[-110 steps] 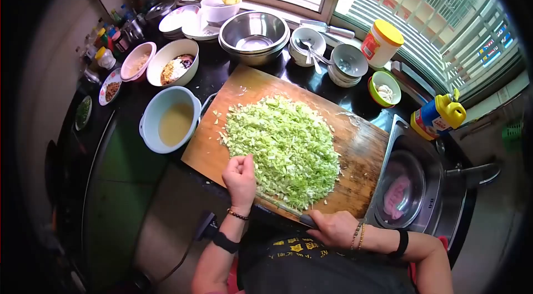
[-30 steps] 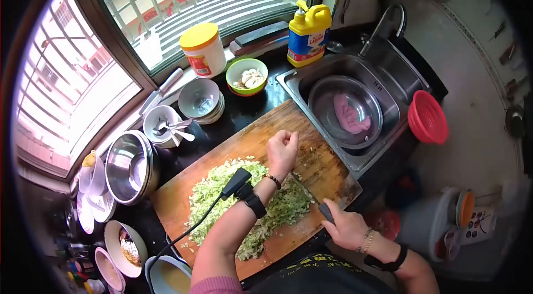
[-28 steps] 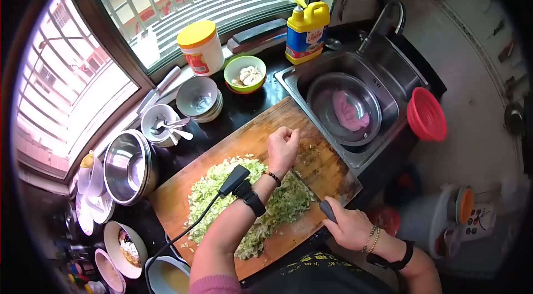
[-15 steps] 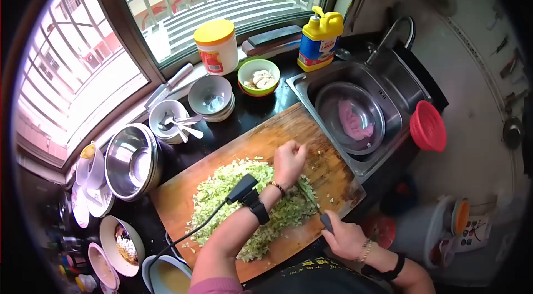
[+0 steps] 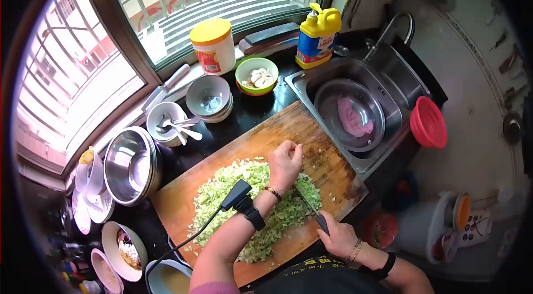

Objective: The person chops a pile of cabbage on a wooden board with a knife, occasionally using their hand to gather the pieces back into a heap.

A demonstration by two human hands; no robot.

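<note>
A mound of finely chopped pale green cabbage (image 5: 233,180) is spread over the wooden cutting board (image 5: 183,183). My right hand (image 5: 337,235) is closed around the dark handle of a kitchen knife (image 5: 305,199). The blade lies at the right side of the heap and points up and to the left, its tip hidden near my left wrist. Loosely curled into a fist, my left hand (image 5: 285,163) is above the board beyond the blade tip, with nothing visible in its fingers. A device with a cable is strapped to my left wrist.
To the right, a sink (image 5: 366,169) holds a metal bowl (image 5: 327,138) with pink meat (image 5: 352,118). Stacked steel bowls (image 5: 130,166), grey bowls (image 5: 208,97) and a green bowl of garlic (image 5: 259,78) line the window side. A yellow bottle (image 5: 318,38) stands behind the sink.
The knife and my right hand have shifted slightly up and left. My left hand has moved a little left, still curled. The whole view has shifted slightly.
</note>
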